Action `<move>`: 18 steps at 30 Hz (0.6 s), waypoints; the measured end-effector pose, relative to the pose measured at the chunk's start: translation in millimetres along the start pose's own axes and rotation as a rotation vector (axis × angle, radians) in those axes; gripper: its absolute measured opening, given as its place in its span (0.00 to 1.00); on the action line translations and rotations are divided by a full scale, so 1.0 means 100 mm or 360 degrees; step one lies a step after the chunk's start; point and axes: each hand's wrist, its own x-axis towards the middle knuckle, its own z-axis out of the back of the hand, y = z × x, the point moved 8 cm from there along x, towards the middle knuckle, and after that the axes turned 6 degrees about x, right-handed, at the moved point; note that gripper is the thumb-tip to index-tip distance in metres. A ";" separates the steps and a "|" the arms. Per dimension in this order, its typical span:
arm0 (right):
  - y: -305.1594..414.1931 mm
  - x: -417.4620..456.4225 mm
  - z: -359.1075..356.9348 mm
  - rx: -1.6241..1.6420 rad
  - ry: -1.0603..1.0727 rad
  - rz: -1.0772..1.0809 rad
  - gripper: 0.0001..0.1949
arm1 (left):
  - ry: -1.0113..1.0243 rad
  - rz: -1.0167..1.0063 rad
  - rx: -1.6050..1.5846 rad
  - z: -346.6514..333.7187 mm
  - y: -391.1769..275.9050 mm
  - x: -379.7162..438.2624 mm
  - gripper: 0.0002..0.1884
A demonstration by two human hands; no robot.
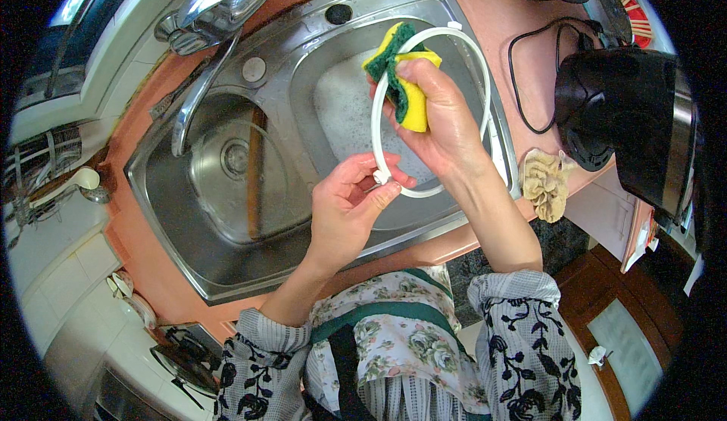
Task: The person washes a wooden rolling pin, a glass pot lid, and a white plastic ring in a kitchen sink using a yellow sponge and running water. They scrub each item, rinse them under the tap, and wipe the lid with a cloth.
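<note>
A white plastic ring point(484, 74) with small tabs on it is held up over the right sink basin point(304, 69). My left hand point(343, 208) pinches the ring's lower left part, at one of the tabs, between thumb and fingers. Around the ring's upper left side, my right hand point(443, 111) squeezes a folded yellow sponge point(419, 108), its green scouring side against the ring. Both hands look wet. Cloudy water with suds point(346, 103) lies in the basin below, partly hidden by my hands and the sponge.
A chrome tap point(207, 89) reaches over the left basin point(170, 211), where a brown strip point(255, 177) shows. On the right, a beige cloth point(544, 185) hangs at the counter edge beside a black appliance point(619, 108) and its cable point(514, 86). Pans point(184, 364) stand at lower left.
</note>
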 end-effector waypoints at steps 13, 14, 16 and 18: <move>-0.23 -0.13 -0.03 -0.0126 0.0058 -0.0277 0.12 | -0.0071 -0.0010 0.0141 0.09 -0.17 0.05 0.15; -0.29 -0.18 -0.03 -0.0161 0.0097 -0.0364 0.12 | -0.0080 -0.0047 0.0151 0.11 -0.16 0.08 0.14; -0.29 -0.23 -0.06 -0.0308 0.0161 -0.0411 0.12 | -0.0126 0.0051 0.0133 0.18 -0.13 0.09 0.13; -0.28 -0.25 -0.08 -0.0382 0.0221 -0.0451 0.12 | -0.0139 0.0133 0.0007 0.22 -0.13 0.10 0.11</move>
